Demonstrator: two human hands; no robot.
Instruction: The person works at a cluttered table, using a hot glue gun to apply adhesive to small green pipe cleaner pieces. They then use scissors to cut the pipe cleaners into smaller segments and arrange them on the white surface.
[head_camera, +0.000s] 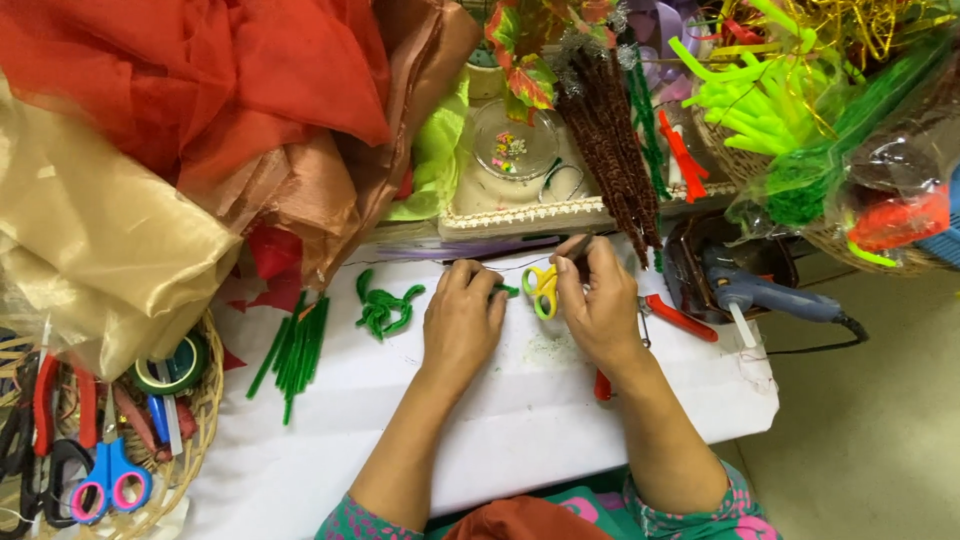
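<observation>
My right hand (600, 305) grips a pair of small scissors with yellow and green handles (542, 288), blades pointing up toward the back. My left hand (462, 320) pinches a short green pipe-cleaner piece (507, 291) right beside the scissors. A thin wire (420, 264) runs along the white paper just behind both hands. To the left of my left hand lies a curled green pipe-cleaner bundle (384, 308), and farther left a pile of straight green pipe-cleaner sticks (295, 350).
Red and gold fabric (180, 130) heaps at the back left. A wicker basket (195, 430) at front left holds scissors and tape rolls. A glue gun (760, 292) rests in a dish at right, red-handled pliers (675, 318) beside it. Brown and green pipe cleaners (610, 150) crowd the back.
</observation>
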